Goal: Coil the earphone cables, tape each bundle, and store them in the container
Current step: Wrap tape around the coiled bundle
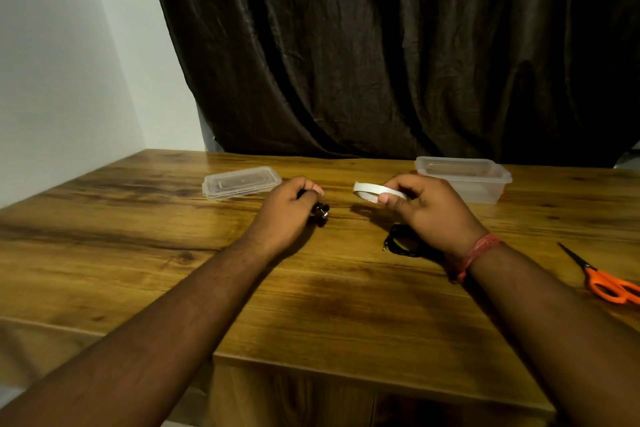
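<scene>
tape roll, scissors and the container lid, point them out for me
tape roll (367, 189), head view, on the white outer band left of the right hand's fingers
scissors (607, 288), head view, on the orange handle
container lid (239, 181), head view, on its clear top face

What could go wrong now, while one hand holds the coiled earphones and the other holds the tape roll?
1. The left hand alone grips the coiled earphones; loosening it may let the coil spring open.
2. Both hands are busy, and the scissors lie far to the right, so cutting tape may be awkward.
3. A second cable bundle lies under the right hand and may get swept aside.
</scene>
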The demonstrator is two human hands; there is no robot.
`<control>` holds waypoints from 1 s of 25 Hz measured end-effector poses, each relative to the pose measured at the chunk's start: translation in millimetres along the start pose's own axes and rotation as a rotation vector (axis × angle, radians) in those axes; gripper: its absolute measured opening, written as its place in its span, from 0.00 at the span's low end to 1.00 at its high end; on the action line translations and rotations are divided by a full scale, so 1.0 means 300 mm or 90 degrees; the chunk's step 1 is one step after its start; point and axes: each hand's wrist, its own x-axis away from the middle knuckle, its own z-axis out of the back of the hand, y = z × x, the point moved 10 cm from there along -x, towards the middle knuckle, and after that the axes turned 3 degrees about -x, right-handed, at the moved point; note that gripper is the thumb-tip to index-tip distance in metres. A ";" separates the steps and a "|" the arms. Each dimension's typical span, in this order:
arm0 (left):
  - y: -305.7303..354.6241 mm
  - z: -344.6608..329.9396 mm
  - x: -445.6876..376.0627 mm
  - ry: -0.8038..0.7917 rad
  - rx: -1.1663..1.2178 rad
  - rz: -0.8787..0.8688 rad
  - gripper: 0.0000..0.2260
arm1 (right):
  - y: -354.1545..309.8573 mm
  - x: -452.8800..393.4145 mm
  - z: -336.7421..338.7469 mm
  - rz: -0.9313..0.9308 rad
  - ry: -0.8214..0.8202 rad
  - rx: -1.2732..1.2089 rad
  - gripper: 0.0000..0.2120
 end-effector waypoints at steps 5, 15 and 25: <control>0.050 -0.024 -0.013 0.018 -0.234 -0.128 0.12 | -0.044 0.008 -0.011 0.058 -0.002 0.091 0.04; 0.120 -0.028 0.019 0.036 -0.287 -0.278 0.02 | -0.140 0.021 -0.088 0.178 -0.062 0.200 0.04; 0.097 -0.027 0.011 0.015 -0.184 -0.206 0.01 | -0.110 0.014 -0.063 0.152 -0.065 0.152 0.03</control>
